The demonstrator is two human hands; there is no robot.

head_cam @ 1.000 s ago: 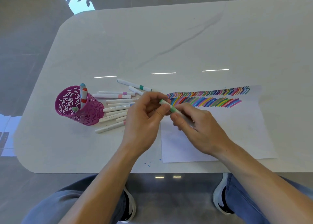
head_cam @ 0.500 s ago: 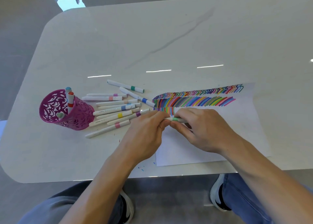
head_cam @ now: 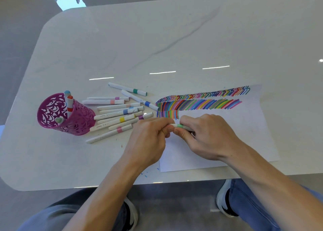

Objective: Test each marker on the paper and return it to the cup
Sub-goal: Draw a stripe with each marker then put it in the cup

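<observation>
Bright, even overhead light leaves streak glare on the glossy table [head_cam: 174, 47]; wide-angle bending at edges, focus sharp.

A plain indoor room, home or office I can't tell: the glossy white marble-look tabletop [head_cam: 174, 38] with rounded corners mirrors strip lights [head_cam: 162, 72], and the polished grey floor [head_cam: 19, 43] reflects a bright window [head_cam: 70, 0] with leaves.

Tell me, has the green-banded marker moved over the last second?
Yes. Against the long coloured stripes, the green-banded marker has shifted down-right, now just below the short third row.
</observation>
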